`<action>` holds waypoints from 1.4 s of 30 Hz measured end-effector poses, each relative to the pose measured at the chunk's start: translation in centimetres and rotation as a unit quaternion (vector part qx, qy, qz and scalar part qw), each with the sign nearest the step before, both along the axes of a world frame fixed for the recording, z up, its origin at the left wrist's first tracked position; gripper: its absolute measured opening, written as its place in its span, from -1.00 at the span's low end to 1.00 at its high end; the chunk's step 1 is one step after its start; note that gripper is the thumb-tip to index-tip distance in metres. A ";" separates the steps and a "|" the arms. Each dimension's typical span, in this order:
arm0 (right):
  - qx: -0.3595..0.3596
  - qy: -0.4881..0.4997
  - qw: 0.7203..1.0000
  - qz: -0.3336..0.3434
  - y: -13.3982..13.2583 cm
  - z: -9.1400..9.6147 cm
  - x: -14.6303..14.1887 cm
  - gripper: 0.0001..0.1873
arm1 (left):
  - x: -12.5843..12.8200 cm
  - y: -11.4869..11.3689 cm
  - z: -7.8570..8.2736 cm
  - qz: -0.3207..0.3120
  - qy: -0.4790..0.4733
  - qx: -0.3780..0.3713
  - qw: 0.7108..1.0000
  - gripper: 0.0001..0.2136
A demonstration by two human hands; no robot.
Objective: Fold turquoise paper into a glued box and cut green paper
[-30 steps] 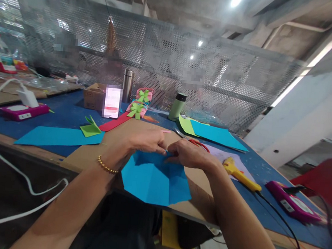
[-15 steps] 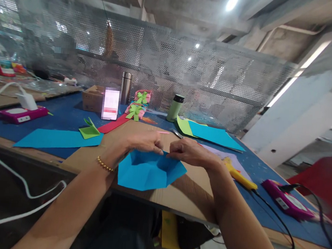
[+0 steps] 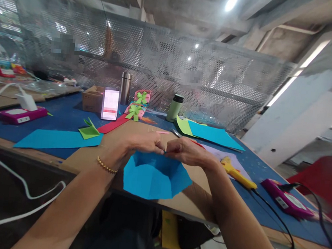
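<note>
Closer together than half a second ago, the left hand and right hand each pinch the top edge of the one folded blue paper, now hanging past the cardboard sheet's near edge. Beyond the cardboard stand two flasks, a steel flask and a green flask. Right of the cardboard lies one yellow glue gun.

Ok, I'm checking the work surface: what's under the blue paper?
Brown cardboard shows around the blue paper, which the left hand and right hand pinch; directly beneath is hidden.
</note>
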State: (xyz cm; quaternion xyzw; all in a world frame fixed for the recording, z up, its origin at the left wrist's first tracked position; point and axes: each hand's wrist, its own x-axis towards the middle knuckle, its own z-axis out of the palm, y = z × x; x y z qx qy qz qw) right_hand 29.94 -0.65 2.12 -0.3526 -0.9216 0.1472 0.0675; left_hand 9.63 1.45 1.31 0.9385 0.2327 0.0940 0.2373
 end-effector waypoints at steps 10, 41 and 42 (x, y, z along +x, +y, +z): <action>-0.016 0.008 0.998 -0.064 0.3 0.3 1.2 -0.59 | -1.0 0.1 0.2 0.105 -0.006 0.119 0.987 -0.65; 0.020 0.126 0.988 -0.092 0.4 0.3 1.9 -0.50 | 0.3 0.1 -0.4 0.075 -0.014 0.060 0.995 -0.82; 0.020 0.176 0.978 -0.113 0.6 0.3 2.1 -0.46 | 0.0 0.6 -0.8 0.110 -0.030 0.047 0.992 -0.85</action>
